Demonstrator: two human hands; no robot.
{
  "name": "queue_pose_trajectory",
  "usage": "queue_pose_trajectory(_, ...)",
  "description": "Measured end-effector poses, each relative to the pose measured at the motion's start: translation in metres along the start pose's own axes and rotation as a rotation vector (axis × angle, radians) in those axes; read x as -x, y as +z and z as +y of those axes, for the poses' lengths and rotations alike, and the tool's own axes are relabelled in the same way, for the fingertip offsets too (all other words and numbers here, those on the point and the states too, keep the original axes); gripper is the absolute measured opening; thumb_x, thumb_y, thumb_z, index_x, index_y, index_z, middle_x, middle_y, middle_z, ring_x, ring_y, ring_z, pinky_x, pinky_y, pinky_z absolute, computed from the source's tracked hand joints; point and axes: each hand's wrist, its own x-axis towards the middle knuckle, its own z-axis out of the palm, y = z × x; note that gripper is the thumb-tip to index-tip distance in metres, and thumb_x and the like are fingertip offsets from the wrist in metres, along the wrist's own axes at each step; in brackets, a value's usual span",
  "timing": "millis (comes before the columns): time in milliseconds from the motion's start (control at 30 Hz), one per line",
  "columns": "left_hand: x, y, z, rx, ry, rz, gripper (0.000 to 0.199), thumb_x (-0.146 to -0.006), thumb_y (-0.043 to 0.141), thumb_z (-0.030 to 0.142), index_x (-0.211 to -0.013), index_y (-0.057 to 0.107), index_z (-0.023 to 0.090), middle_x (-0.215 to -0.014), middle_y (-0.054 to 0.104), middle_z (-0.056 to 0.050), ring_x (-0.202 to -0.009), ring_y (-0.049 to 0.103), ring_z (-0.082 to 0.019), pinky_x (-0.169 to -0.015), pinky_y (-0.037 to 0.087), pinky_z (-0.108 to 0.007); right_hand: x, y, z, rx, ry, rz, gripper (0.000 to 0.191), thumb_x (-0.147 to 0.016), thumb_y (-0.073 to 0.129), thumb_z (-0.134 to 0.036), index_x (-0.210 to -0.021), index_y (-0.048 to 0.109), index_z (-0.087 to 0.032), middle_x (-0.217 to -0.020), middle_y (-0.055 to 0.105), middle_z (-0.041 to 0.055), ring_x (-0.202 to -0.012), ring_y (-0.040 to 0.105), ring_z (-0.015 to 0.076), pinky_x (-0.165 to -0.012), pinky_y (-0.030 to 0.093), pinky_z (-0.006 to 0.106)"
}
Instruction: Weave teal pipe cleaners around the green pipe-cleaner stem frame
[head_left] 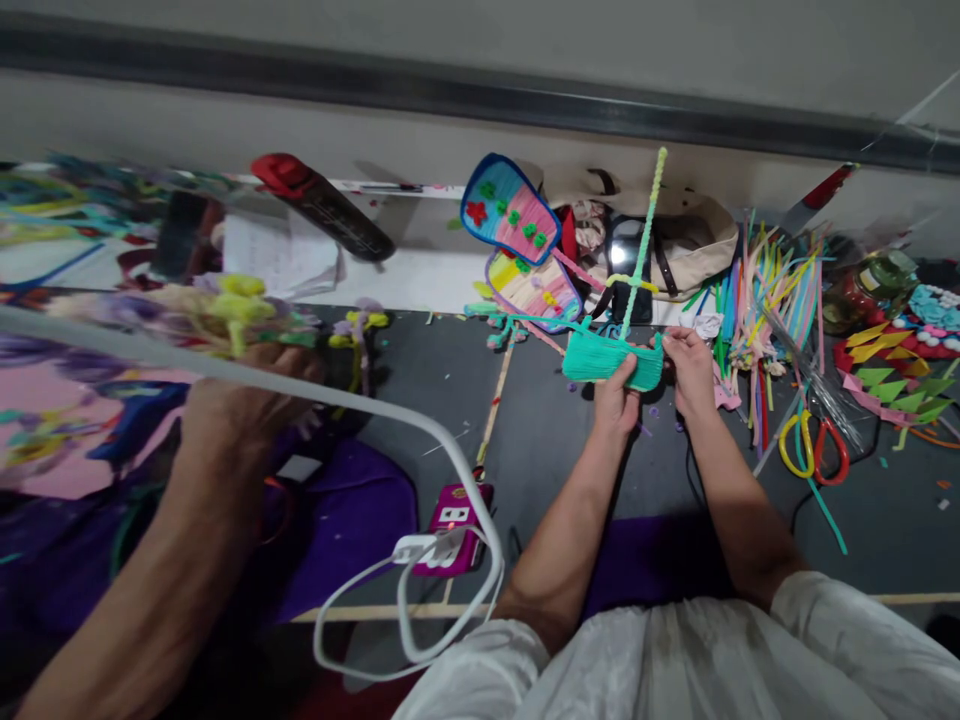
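A turquoise-green panel (596, 358), which looks made of rows of pipe cleaners, is held up over the table. My left hand (619, 396) is closed on its lower edge, thumb across the front. At its right end, my right hand (688, 366) pinches the edge or a pipe-cleaner end there; the exact contact is too small to see. Behind the panel rises a green-and-yellow fuzzy stem (643, 250) with a short yellow crosspiece. Just beyond lie two colourful paddle-shaped pieces, a blue-rimmed one (517, 215) above a pink-and-yellow one (532, 290).
Loose pipe cleaners (772, 290) are heaped right, near scissors (814, 450) and a glass jar (862, 290). A canvas bag (705, 245) and a dark bottle (330, 210) stand behind. Another person's hand (255, 390) works left, by a white cable (375, 405) and a magenta power strip (454, 530).
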Motion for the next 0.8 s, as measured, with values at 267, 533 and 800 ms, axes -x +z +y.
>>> queue_pose_trajectory(267, 0.007, 0.008, -0.001, -0.077, 0.198, 0.047, 0.044, -0.05, 0.096, 0.032, -0.086, 0.077, 0.018, -0.092, 0.079, -0.005, -0.089, 0.074, -0.021, -0.095, 0.054, -0.039, 0.009, -0.008, -0.008, 0.794, -0.568, 0.1, 0.02, -0.09, 0.063, -0.042, -0.085, 0.067, -0.023, -0.086, 0.07, 0.005, -0.085, 0.06, 0.0212, -0.083, 0.048, 0.036)
queue_pose_trajectory(533, 0.011, 0.008, -0.003, -0.171, 0.214, 0.016, 0.037, -0.051, 0.095, 0.034, -0.081, 0.078, 0.018, -0.086, 0.079, -0.004, -0.083, 0.074, -0.02, -0.096, 0.053, -0.039, 0.007, -0.009, -0.008, 0.934, -0.585, 0.069, 0.017, -0.09, 0.059, -0.035, -0.086, 0.069, -0.022, -0.088, 0.073, 0.0075, -0.087, 0.061, 0.0234, -0.085, 0.048, 0.038)
queue_pose_trajectory(800, 0.005, 0.004, 0.005, -0.083, 0.018, -0.076, 0.038, -0.052, 0.095, 0.03, -0.082, 0.075, 0.018, -0.086, 0.078, -0.004, -0.091, 0.075, -0.023, -0.097, 0.054, -0.038, 0.0, -0.012, -0.014, 0.387, -0.145, -0.084, 0.025, -0.074, 0.07, -0.044, -0.082, 0.068, -0.02, -0.072, 0.067, -0.0012, -0.062, 0.054, 0.0128, -0.062, 0.046, 0.027)
